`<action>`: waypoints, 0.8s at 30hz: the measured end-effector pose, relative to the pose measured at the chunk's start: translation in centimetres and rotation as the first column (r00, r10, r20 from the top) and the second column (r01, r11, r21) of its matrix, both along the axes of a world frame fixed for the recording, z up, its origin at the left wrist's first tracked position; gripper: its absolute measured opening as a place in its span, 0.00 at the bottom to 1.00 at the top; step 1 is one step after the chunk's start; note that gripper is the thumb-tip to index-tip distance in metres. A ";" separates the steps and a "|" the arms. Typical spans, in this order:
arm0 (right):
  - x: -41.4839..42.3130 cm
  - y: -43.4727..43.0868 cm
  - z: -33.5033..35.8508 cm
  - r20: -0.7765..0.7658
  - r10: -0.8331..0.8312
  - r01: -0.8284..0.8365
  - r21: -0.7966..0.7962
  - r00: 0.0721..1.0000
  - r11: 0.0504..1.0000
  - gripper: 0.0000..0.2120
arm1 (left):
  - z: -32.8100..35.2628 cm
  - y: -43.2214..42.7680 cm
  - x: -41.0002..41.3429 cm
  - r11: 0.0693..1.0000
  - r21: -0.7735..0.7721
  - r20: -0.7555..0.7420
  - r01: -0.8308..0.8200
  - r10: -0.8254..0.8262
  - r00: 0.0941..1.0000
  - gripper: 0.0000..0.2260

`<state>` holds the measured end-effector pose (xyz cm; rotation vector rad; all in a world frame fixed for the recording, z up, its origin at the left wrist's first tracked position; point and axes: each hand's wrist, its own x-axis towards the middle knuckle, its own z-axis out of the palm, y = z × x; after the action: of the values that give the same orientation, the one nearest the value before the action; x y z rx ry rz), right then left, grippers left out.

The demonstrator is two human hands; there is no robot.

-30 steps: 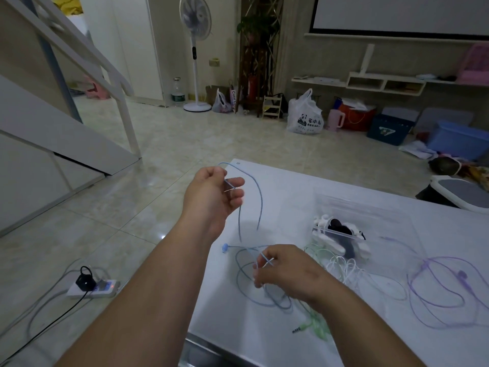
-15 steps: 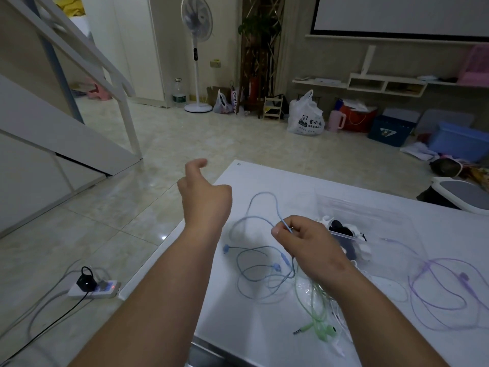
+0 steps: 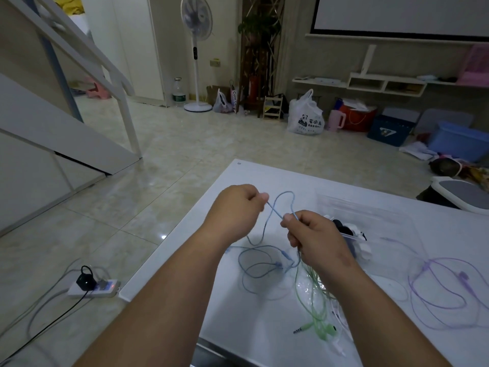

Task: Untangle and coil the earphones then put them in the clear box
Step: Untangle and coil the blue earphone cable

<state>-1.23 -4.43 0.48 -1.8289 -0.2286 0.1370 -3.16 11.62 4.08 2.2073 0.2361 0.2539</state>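
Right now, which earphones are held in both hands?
The blue earphones: left hand and right hand pinch their cable; green earphones and purple earphones lie on the table.

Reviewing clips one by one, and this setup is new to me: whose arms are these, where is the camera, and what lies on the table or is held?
No machine here: a person's bare hands, filmed by a wide-angle camera worn on their head, looking down. The left hand and right hand both pinch a thin light-blue earphone cable, held above the white table. Its remaining loops lie on the table, beside tangled pale-green earphones, purple earphones and a clear plastic box.
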 end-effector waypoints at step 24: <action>0.0 -0.4 0.1 0.025 0.006 -0.006 -0.021 1.000 1.000 0.11 | 0.0 1.8 0.4 0.915 -0.244 0.070 -0.322 0.348 0.935 0.14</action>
<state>-1.22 -4.85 0.58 -1.8516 -0.2512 0.1207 -2.77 13.47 4.12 1.9072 0.5575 0.5137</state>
